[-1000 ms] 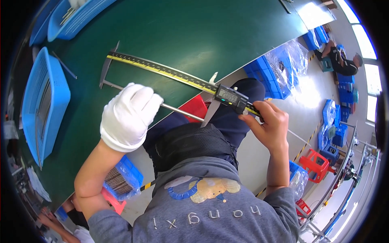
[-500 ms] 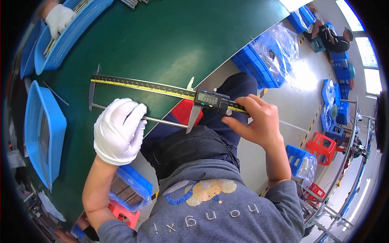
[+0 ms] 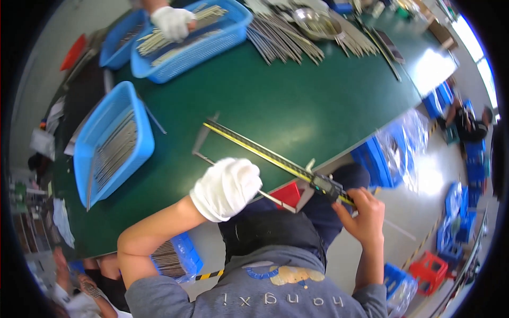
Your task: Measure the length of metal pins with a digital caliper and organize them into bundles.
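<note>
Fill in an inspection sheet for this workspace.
Surface: green tabletop, glare at its far right corner.
Job's things: digital caliper, opened wide; metal rod between its jaws, contact unclear.
Clutter: loose rods and metal bowl at the far side; near blue basket holding rods.
Hands: gloved left hand grips the rod; bare right hand holds the caliper.
Cables: nothing seen.
Surroundings: red stool; seated co-worker; another gloved hand at the far blue basket.

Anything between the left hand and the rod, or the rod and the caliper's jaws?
Only a glove: the left hand grips the rod through it. Nothing visible stands between the rod and the jaws of the caliper; contact is blurred.
</note>
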`<state>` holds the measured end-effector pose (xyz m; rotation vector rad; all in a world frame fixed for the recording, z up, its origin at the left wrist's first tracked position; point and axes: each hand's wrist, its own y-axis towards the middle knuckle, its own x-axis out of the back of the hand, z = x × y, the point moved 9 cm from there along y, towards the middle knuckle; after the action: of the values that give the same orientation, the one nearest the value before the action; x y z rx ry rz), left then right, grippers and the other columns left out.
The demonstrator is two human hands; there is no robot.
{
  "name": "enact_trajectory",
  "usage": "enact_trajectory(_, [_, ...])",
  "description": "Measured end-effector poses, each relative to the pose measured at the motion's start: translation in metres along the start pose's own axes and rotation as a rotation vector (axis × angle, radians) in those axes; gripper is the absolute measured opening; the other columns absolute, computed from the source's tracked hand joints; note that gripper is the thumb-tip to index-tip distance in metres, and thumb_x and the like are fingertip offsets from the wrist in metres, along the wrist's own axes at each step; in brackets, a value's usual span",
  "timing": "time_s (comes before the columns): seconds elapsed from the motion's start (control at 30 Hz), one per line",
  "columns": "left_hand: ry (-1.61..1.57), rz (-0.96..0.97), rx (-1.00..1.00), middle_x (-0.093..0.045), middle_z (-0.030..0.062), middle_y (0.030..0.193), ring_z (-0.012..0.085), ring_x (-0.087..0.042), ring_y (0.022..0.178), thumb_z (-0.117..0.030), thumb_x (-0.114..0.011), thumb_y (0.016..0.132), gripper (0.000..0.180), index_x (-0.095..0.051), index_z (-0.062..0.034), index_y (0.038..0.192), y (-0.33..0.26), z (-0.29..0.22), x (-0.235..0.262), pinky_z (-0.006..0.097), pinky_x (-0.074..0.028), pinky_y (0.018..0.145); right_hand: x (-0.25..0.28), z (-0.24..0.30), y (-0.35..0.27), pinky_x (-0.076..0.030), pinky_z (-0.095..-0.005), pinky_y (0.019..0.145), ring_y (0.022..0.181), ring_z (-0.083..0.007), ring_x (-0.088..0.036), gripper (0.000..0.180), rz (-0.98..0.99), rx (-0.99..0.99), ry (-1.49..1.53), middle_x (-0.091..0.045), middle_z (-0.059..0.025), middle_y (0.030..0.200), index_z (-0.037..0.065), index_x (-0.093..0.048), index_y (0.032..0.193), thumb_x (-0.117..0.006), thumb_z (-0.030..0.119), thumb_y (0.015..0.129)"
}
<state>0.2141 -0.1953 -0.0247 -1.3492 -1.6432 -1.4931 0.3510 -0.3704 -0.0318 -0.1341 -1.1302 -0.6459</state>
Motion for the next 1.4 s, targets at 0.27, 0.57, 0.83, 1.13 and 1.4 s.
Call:
enact_trajectory(0.27, [0.31, -0.286, 0.194, -0.056, 0.0109, 0.084, 0.0297, -0.061, 0.073, -0.004, -0.054, 0.078, 0.011, -0.056, -0.0081, 0.088, 0.053, 0.092, 0.115, 0.037, -0.05, 0.063, -0.003, -0.012, -0.002, -0.043, -0.0329, 0.047, 0.052, -0.0214, -0.057, 0.03, 0.005, -0.065, 0.027, -0.055, -0.0053, 0.064, 0.006, -0.062, 0.08, -0.078, 0.028, 0.068])
enact_trajectory(0.57, [0.193, -0.118, 0.991, -0.067, 0.0195, 0.097, 0.0357, -0.064, 0.091, -0.016, -0.058, 0.075, 0.021, -0.072, -0.009, 0.09, 0.016, 0.327, 0.1, 0.042, -0.051, 0.081, -0.008, 0.002, 0.005, -0.041, -0.0313, 0.048, 0.051, -0.0219, -0.053, 0.028, 0.012, 0.009, 0.041, -0.055, -0.0085, 0.062, 0.002, -0.063, 0.078, -0.079, 0.021, 0.067])
enact_trajectory(0.83, [0.498, -0.115, 1.012, -0.068, 0.0163, 0.089, 0.0341, -0.066, 0.086, -0.028, -0.054, 0.079, 0.027, -0.071, -0.0093, 0.087, -0.01, 0.264, 0.156, 0.043, -0.053, 0.076, -0.009, -0.023, -0.002, -0.051, -0.0367, 0.066, 0.073, -0.0286, -0.066, 0.033, 0.117, -0.062, -0.052, -0.067, -0.0152, 0.084, 0.005, -0.067, 0.096, -0.072, 0.033, 0.08])
enact_trajectory(1.13, [0.747, 0.42, 1.688, -0.067, 0.0165, 0.103, 0.0322, -0.065, 0.096, -0.01, -0.059, 0.074, 0.024, -0.071, -0.0072, 0.095, -0.261, 0.21, 0.201, 0.041, -0.052, 0.08, -0.008, -0.022, 0.014, -0.045, -0.0364, 0.059, 0.064, -0.028, -0.059, 0.028, 0.084, 0.016, 0.016, -0.061, -0.0136, 0.074, 0.002, -0.064, 0.089, -0.074, 0.024, 0.075])
enact_trajectory(1.4, [0.799, 0.189, 1.686, -0.066, 0.0176, 0.101, 0.0352, -0.064, 0.093, -0.01, -0.055, 0.08, 0.022, -0.067, -0.0051, 0.098, -0.264, 0.204, 0.223, 0.041, -0.052, 0.079, -0.004, -0.014, 0.011, -0.04, -0.0315, 0.049, 0.054, -0.0228, -0.053, 0.027, 0.068, 0.006, 0.077, -0.057, -0.0105, 0.069, 0.0, -0.062, 0.087, -0.075, 0.019, 0.073])
